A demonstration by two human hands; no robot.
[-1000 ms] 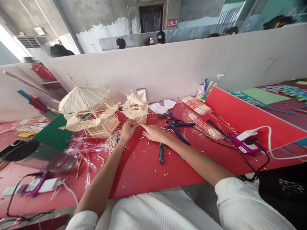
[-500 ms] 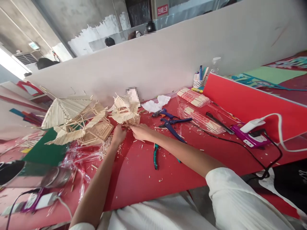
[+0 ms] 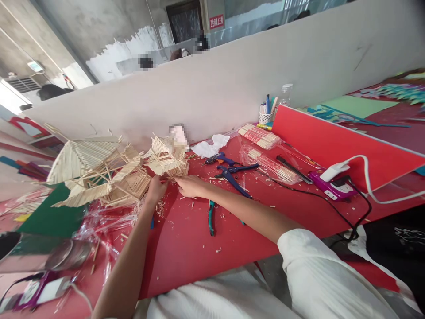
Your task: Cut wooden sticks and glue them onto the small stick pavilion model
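Note:
A small pavilion model of pale wooden sticks stands toward the back of the table. Close at its front base, my left hand and my right hand nearly meet, both with curled fingers. What lies between the fingertips is too small to make out. Left of them rests a larger stick-built model with sloping roofs. Blue-handled cutters and a second blue-handled tool lie right of my hands. A green-handled tool lies partly under my right forearm.
Bundles of wrapped sticks lie at the back right, before a leaning red board. Purple power strips trail cables on both sides. A clear jar lies at left. Wood scraps and plastic wrap litter the red table.
The view has shifted slightly, moving most things left in the picture. A bit of blue now shows beside my left forearm. Both hands stay at the small model's base.

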